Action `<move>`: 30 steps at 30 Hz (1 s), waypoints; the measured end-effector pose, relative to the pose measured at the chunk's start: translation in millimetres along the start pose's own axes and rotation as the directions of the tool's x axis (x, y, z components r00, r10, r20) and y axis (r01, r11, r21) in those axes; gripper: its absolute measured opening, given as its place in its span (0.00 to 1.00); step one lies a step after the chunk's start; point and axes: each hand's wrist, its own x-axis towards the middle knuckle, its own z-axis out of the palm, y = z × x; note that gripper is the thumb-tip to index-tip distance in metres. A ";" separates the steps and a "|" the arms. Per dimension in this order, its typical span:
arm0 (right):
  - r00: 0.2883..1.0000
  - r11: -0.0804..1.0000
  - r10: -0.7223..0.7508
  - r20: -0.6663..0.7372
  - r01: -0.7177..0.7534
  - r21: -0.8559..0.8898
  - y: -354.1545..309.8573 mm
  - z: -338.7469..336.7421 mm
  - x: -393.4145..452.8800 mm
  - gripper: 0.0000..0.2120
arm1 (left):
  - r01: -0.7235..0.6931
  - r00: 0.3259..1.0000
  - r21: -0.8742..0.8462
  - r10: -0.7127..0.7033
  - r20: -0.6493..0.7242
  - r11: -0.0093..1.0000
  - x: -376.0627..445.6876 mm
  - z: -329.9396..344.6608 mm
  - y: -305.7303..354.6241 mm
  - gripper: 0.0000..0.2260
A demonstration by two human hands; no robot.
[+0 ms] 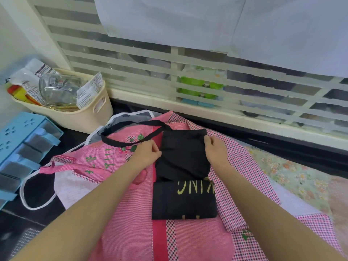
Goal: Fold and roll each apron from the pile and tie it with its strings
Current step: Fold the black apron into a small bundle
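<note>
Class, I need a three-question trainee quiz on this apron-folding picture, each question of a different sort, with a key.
1. True or false: the black apron lies on the pink aprons.
2. Which hand holds the black apron's far right edge? A) left hand B) right hand
3. Fill in: the cream basket stands behind the blue ____.

Key: 1 true; 2 B; 3 drawer unit.

Head-worn camera looks steeply down, close over the worktop.
</note>
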 end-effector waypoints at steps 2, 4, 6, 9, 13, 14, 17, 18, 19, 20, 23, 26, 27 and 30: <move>1.000 1.000 -0.024 -0.016 0.024 0.014 -3.9 0.6 0.0 0.13 | -0.015 1.000 -0.002 0.015 0.011 1.000 1.5 0.7 1.3 0.07; 0.998 0.999 -0.048 -0.042 0.048 -0.005 -8.1 3.7 0.7 0.12 | -0.054 0.999 -0.047 0.054 -0.002 0.997 3.6 1.3 7.1 0.08; 0.996 0.996 -0.079 -0.052 0.077 -0.040 -10.7 7.2 1.9 0.14 | -0.043 0.998 -0.192 0.033 -0.051 0.980 5.7 0.8 16.0 0.16; 0.993 0.992 -0.108 -0.043 0.105 -0.067 -14.3 7.1 4.1 0.14 | 0.015 0.990 -0.360 -0.063 -0.124 0.933 12.6 0.8 24.7 0.19; 0.988 0.986 -0.151 -0.011 0.150 -0.076 -17.4 1.1 7.3 0.15 | -0.008 0.993 -0.278 -0.025 -0.118 0.961 13.1 2.6 21.1 0.17; 0.985 0.979 -0.171 -0.011 0.169 -0.113 -16.5 1.4 8.6 0.15 | -0.008 0.992 -0.296 -0.030 -0.125 0.955 12.9 2.5 19.6 0.16; 0.975 0.936 -0.216 -0.059 0.189 -0.298 -16.0 6.3 7.7 0.15 | -0.028 0.989 -0.265 -0.012 -0.148 0.964 15.1 4.8 17.0 0.09; 0.975 0.934 -0.210 -0.072 0.178 -0.310 -15.3 7.8 7.2 0.16 | -0.036 0.989 -0.211 0.005 -0.145 0.977 15.8 6.6 16.4 0.06; 0.979 0.946 -0.193 -0.067 0.168 -0.278 -14.2 8.4 6.6 0.17 | -0.029 0.989 -0.179 0.002 -0.151 0.983 15.8 8.6 15.8 0.07; 0.983 0.959 -0.175 -0.047 0.159 -0.235 -12.3 8.6 5.4 0.17 | -0.021 0.987 -0.167 -0.006 -0.159 0.986 16.0 9.8 13.8 0.09; 0.980 0.935 -0.194 0.041 0.198 -0.294 -1.1 6.4 1.1 0.18 | 0.012 0.987 -0.195 -0.043 -0.157 0.981 20.5 10.3 7.9 0.09; 0.971 0.907 -0.219 0.094 0.238 -0.347 8.1 4.7 -0.8 0.17 | 0.031 0.985 -0.201 -0.063 -0.160 0.979 22.9 9.5 9.6 0.07; 0.970 0.918 -0.215 0.117 0.241 -0.316 9.2 4.4 -1.5 0.17 | 0.037 0.980 -0.178 -0.070 -0.186 0.983 21.1 9.6 12.1 0.07; 0.962 0.935 -0.199 0.187 0.244 -0.257 9.2 1.4 -2.2 0.13 | -0.029 0.906 -0.070 -0.003 -0.424 0.997 7.4 7.3 20.8 0.07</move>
